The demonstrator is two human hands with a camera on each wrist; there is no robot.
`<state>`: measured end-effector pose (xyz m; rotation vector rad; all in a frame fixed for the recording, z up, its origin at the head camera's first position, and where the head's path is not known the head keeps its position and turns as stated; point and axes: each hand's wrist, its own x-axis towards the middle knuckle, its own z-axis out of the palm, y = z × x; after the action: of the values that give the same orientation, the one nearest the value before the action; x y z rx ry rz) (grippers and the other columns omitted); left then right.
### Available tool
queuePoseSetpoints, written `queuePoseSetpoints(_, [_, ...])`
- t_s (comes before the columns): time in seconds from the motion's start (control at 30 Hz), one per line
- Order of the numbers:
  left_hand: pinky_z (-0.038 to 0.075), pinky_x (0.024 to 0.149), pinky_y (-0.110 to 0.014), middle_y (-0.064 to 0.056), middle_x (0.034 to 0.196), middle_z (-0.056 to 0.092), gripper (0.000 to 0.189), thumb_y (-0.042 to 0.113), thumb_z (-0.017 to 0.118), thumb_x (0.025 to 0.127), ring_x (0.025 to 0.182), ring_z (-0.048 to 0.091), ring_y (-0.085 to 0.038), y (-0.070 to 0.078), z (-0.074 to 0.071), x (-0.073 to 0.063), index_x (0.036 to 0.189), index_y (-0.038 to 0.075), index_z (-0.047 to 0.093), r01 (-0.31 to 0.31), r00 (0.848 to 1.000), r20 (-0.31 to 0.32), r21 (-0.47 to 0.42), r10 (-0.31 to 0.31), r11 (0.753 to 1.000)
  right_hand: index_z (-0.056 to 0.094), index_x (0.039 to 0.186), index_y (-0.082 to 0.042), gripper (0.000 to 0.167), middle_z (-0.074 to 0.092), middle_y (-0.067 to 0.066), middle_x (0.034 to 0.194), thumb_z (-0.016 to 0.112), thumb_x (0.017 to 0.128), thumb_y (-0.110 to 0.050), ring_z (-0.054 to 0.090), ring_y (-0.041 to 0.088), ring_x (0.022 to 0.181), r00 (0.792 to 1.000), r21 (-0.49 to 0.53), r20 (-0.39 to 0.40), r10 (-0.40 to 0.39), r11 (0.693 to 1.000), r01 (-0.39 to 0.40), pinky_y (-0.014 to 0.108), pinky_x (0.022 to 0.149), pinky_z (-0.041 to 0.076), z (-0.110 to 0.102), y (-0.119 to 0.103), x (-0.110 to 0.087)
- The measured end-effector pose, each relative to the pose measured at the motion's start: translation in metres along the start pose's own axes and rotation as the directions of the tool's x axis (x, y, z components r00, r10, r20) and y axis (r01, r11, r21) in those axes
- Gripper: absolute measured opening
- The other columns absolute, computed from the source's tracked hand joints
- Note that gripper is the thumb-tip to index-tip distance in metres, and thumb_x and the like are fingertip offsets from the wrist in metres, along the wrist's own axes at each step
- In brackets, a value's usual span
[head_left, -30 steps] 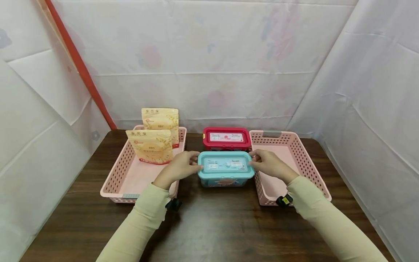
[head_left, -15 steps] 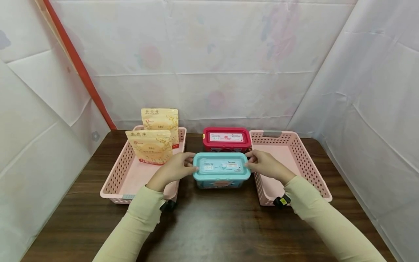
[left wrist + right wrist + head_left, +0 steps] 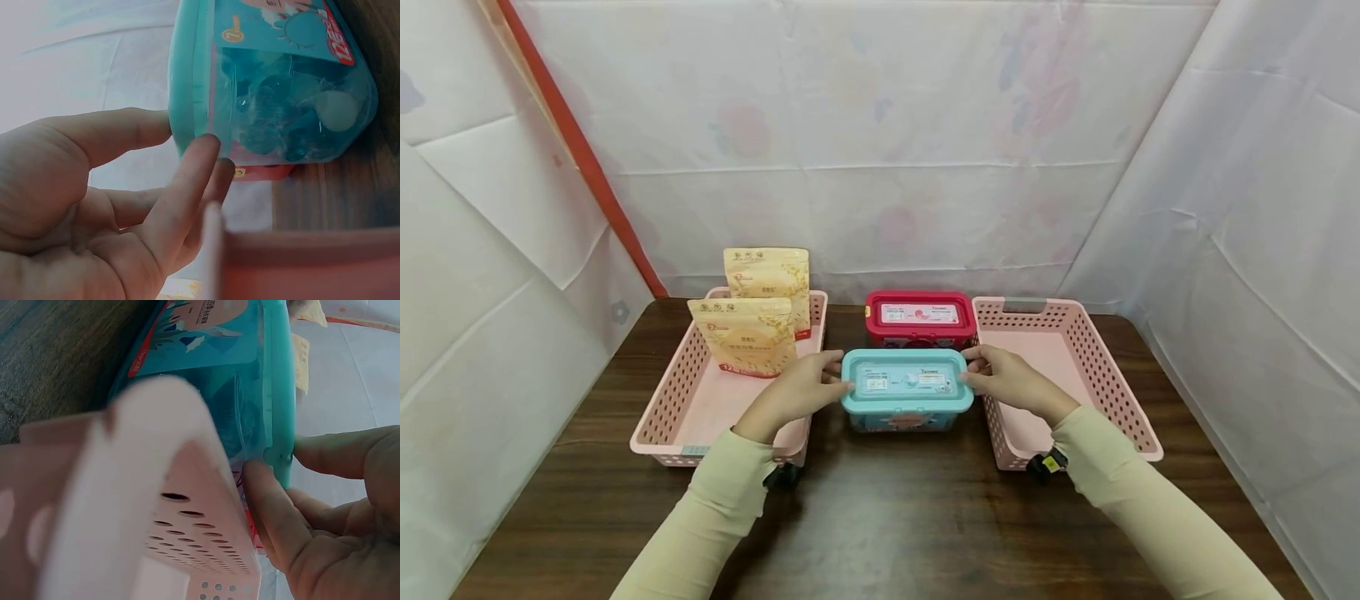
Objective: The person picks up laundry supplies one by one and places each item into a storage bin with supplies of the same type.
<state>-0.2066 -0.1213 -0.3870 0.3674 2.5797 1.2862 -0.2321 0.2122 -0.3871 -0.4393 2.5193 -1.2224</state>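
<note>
A teal plastic box (image 3: 907,392) with a lid stands on the dark wooden table between two pink baskets. Through its clear wall in the left wrist view, rounded blue and white pieces (image 3: 281,119) show inside. My left hand (image 3: 795,392) pinches the left end of the lid (image 3: 183,81), thumb on top and fingertips under the rim. At the opposite end, my right hand (image 3: 1017,382) pinches the lid the same way, as the right wrist view shows. Right behind the teal box sits a similar red box (image 3: 919,317), its lower front partly covered.
Two yellow pouches (image 3: 752,336) stand in the left pink basket (image 3: 662,417). The right pink basket (image 3: 1101,375) is close beside the red box, below my right forearm. White patterned cloth (image 3: 880,150) hangs behind and at both sides of the table (image 3: 895,525).
Both hands and the teal box have shifted slightly left and a little nearer to me over the first half second. Since then they have hardly moved.
</note>
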Motion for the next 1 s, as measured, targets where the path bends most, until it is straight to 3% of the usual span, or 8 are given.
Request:
queuePoseSetpoints(0.13, [0.055, 0.090, -0.043, -0.022, 0.125, 0.061, 0.062, 0.020, 0.066, 0.097, 0.113, 0.061, -0.032, -0.001, 0.001, -0.001, 0.145, -0.010, 0.042, 0.033, 0.999, 0.025, -0.027, -0.032, 0.999, 0.045, 0.142, 0.011, 0.050, 0.061, 0.017, 0.112, 0.060, 0.102, -0.015, 0.061, 0.025, 0.099, 1.000, -0.025, 0.016, 0.012, 1.000, -0.011, 0.041, 0.083, 0.057, 0.000, 0.000, -0.001])
queuePoseSetpoints(0.37, [0.053, 0.092, -0.046, -0.018, 0.125, 0.064, 0.057, 0.023, 0.061, 0.100, 0.109, 0.062, -0.026, 0.002, 0.003, -0.005, 0.145, -0.008, 0.044, 0.013, 0.999, 0.041, 0.038, -0.015, 0.999, 0.039, 0.147, 0.010, 0.053, 0.063, 0.021, 0.122, 0.054, 0.105, -0.018, 0.067, 0.022, 0.099, 0.996, -0.006, 0.066, 0.052, 0.999, -0.051, 0.048, 0.089, 0.055, 0.003, -0.002, -0.001])
queuePoseSetpoints(0.7, [0.054, 0.089, -0.044, -0.018, 0.125, 0.064, 0.058, 0.023, 0.060, 0.101, 0.103, 0.063, -0.023, 0.000, 0.006, -0.004, 0.147, -0.006, 0.042, 0.026, 0.999, 0.031, 0.030, -0.027, 0.999, 0.032, 0.151, 0.010, 0.053, 0.060, 0.026, 0.126, 0.048, 0.107, -0.015, 0.068, 0.023, 0.097, 0.993, 0.031, 0.105, 0.060, 0.998, -0.063, 0.047, 0.087, 0.056, 0.002, -0.005, -0.001])
queuePoseSetpoints(1.0, [0.058, 0.083, -0.043, -0.023, 0.122, 0.063, 0.055, 0.015, 0.054, 0.103, 0.089, 0.069, -0.021, -0.001, 0.012, -0.006, 0.149, -0.010, 0.036, 0.011, 1.000, 0.027, -0.084, -0.009, 0.996, 0.031, 0.149, 0.015, 0.052, 0.061, 0.026, 0.122, 0.047, 0.107, -0.012, 0.068, 0.022, 0.095, 0.994, 0.049, 0.100, 0.038, 0.998, -0.043, 0.046, 0.084, 0.057, 0.004, -0.005, -0.001])
